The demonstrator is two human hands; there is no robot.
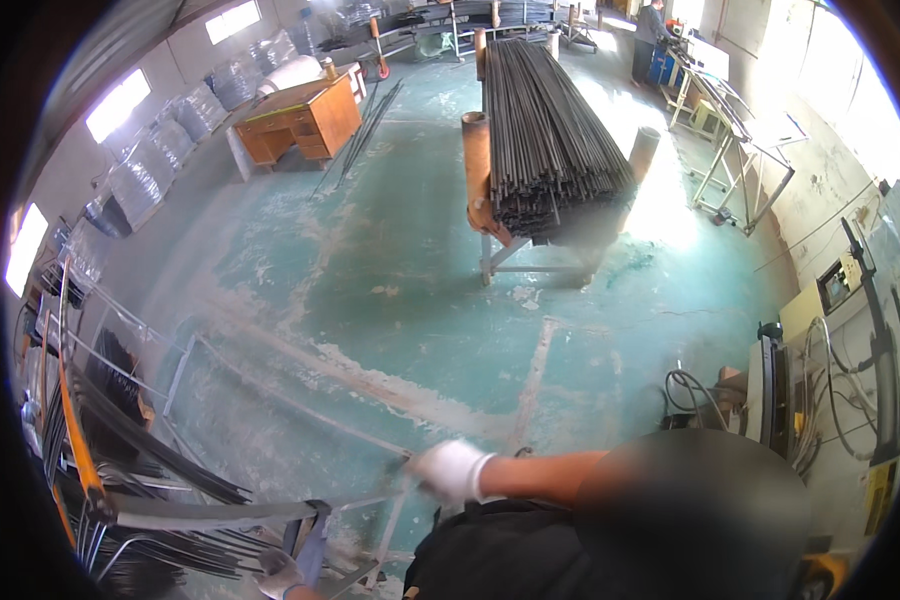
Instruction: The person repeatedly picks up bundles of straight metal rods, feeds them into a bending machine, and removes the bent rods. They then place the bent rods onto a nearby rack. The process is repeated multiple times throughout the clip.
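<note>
My right hand (452,470), in a white glove, reaches leftward across the front of my dark clothing. Its fingers are smeared by motion, and it is close to the end of a thin metal frame bar (360,500). Low in the picture, my left hand (279,573), also gloved, is beside a grey rack post (311,545) and the ends of several thin dark rods (195,560). Its fingers are small and dim, so their grip cannot be made out. A grey padded-looking crossbar (205,514) runs above the left hand.
A large bundle of dark rods (550,130) lies on a stand with rusty posts (477,160). A wooden desk (300,120) stands far left. Cables (695,385) and machine parts line the right wall. Another person (649,45) stands at a far-right bench. A blurred dark patch covers the lower right.
</note>
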